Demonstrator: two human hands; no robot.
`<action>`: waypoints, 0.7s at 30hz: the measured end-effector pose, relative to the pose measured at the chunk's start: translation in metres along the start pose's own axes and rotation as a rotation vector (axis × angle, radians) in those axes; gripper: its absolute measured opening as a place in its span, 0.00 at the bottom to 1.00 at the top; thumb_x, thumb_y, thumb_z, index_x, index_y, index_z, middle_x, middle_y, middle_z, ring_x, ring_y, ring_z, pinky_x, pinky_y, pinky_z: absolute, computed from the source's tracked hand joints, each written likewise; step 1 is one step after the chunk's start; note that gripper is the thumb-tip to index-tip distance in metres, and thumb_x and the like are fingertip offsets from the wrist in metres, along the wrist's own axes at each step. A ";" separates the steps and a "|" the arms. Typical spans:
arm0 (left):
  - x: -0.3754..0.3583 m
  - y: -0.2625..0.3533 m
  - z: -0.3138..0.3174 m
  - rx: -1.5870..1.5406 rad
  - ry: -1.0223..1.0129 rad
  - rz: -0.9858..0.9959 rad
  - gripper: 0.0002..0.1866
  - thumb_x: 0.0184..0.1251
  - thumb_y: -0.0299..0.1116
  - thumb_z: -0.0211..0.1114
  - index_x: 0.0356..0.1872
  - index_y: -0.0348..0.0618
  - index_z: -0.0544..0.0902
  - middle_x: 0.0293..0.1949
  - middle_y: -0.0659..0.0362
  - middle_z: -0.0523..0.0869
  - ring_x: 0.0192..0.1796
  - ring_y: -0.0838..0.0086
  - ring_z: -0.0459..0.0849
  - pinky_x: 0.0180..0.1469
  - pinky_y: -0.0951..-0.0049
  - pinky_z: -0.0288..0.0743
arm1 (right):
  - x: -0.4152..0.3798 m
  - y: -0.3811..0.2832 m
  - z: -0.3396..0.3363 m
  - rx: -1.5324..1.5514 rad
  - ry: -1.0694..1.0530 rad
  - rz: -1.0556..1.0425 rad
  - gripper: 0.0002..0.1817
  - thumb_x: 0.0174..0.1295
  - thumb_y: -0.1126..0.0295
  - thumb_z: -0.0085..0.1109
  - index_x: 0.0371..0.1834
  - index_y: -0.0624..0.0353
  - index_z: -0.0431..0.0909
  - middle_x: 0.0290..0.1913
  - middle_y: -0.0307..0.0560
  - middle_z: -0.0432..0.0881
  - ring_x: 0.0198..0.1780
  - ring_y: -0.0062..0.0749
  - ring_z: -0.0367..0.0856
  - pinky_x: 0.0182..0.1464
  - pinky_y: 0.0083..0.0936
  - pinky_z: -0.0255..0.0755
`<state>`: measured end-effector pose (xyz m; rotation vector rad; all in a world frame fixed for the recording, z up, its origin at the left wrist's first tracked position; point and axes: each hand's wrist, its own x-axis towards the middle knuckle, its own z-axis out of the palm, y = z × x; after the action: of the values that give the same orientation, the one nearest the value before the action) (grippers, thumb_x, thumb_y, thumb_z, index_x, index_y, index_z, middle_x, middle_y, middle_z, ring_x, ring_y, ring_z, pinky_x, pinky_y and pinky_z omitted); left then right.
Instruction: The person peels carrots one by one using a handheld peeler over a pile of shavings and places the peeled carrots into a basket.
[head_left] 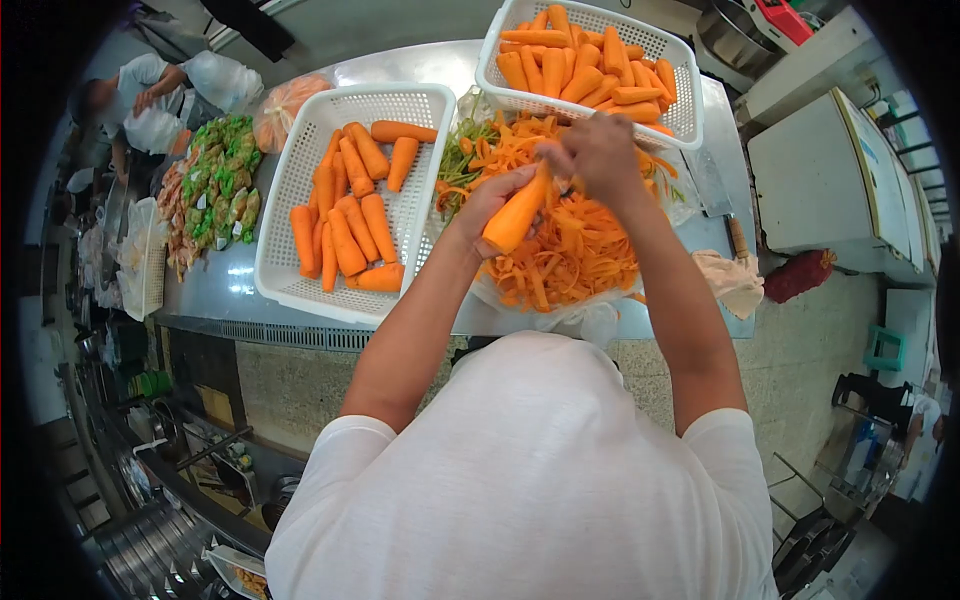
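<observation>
My left hand [482, 212] grips a large orange carrot [516, 220], its thick end pointing down toward me. At the carrot's far, upper end is my right hand [602, 155], fingers curled and slightly blurred; whatever it may hold is hidden from view. Beneath both hands lies a heap of carrot peelings [580, 245] with some green tops, spread on a clear plastic bag. Left of them, a white perforated basket [415, 215] contains several carrots [345, 235]. Behind the peelings, a second white basket [685, 90] is piled with carrots [580, 60].
On the metal table's right side lie a cleaver [712, 182] and a pale cloth [730, 280]. Green-and-brown bagged produce [220, 180] sits at the left, near another person [145, 90]. A white freezer-like cabinet [830, 180] stands to the right, beside a red sack [800, 275].
</observation>
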<state>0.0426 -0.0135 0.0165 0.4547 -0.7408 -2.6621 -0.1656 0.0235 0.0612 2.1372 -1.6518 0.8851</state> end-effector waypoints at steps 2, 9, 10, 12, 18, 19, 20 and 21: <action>-0.001 -0.001 -0.008 -0.055 -0.011 -0.052 0.19 0.82 0.46 0.56 0.60 0.42 0.76 0.46 0.54 0.86 0.37 0.68 0.90 0.31 0.72 0.90 | -0.003 0.019 -0.001 -0.092 0.004 0.064 0.27 0.66 0.43 0.64 0.13 0.48 0.82 0.18 0.35 0.77 0.31 0.36 0.76 0.45 0.40 0.62; -0.003 0.007 0.030 -0.223 0.189 -0.003 0.17 0.82 0.42 0.54 0.60 0.42 0.76 0.41 0.57 0.85 0.33 0.72 0.88 0.31 0.68 0.90 | -0.005 -0.064 -0.028 0.209 -0.037 -0.155 0.25 0.62 0.46 0.67 0.17 0.53 0.82 0.20 0.39 0.77 0.30 0.39 0.74 0.48 0.38 0.61; -0.003 0.005 0.021 -0.111 0.083 0.001 0.17 0.82 0.40 0.53 0.61 0.42 0.75 0.42 0.56 0.84 0.34 0.71 0.89 0.33 0.68 0.90 | -0.005 -0.053 -0.022 0.207 -0.033 -0.148 0.25 0.62 0.46 0.67 0.17 0.53 0.82 0.20 0.39 0.77 0.30 0.39 0.74 0.48 0.38 0.61; -0.007 0.004 0.009 0.002 -0.026 0.003 0.17 0.82 0.39 0.53 0.63 0.41 0.74 0.43 0.56 0.84 0.36 0.71 0.89 0.35 0.67 0.91 | -0.002 -0.008 -0.007 0.054 -0.063 0.011 0.26 0.63 0.43 0.66 0.15 0.50 0.83 0.22 0.38 0.79 0.32 0.36 0.75 0.47 0.38 0.64; -0.002 -0.004 0.016 -0.021 0.071 0.033 0.18 0.83 0.37 0.48 0.66 0.41 0.72 0.44 0.55 0.85 0.38 0.70 0.90 0.36 0.70 0.91 | 0.000 -0.017 -0.027 0.092 -0.050 0.082 0.26 0.62 0.47 0.69 0.14 0.53 0.78 0.20 0.40 0.76 0.30 0.39 0.74 0.47 0.38 0.62; 0.002 0.000 0.028 -0.121 0.174 0.036 0.18 0.83 0.37 0.49 0.67 0.41 0.72 0.44 0.54 0.86 0.36 0.70 0.90 0.34 0.70 0.90 | -0.004 -0.033 -0.024 0.120 0.039 -0.077 0.26 0.63 0.46 0.68 0.14 0.53 0.79 0.20 0.40 0.76 0.30 0.39 0.74 0.46 0.38 0.62; 0.006 0.004 0.034 -0.216 0.274 0.036 0.18 0.83 0.37 0.50 0.67 0.42 0.71 0.45 0.54 0.86 0.33 0.70 0.90 0.31 0.70 0.90 | -0.005 -0.046 -0.022 0.121 0.039 -0.077 0.26 0.63 0.46 0.68 0.14 0.53 0.79 0.20 0.40 0.76 0.30 0.39 0.74 0.46 0.38 0.62; 0.007 0.005 0.029 -0.210 0.273 0.035 0.18 0.83 0.37 0.50 0.67 0.42 0.71 0.45 0.54 0.86 0.33 0.70 0.90 0.31 0.70 0.90 | -0.005 -0.057 -0.021 0.170 0.055 -0.131 0.27 0.64 0.46 0.67 0.14 0.53 0.79 0.20 0.40 0.76 0.30 0.40 0.74 0.47 0.38 0.62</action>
<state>0.0264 -0.0082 0.0412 0.7198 -0.3800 -2.5384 -0.1181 0.0562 0.0813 2.2807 -1.4375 1.0668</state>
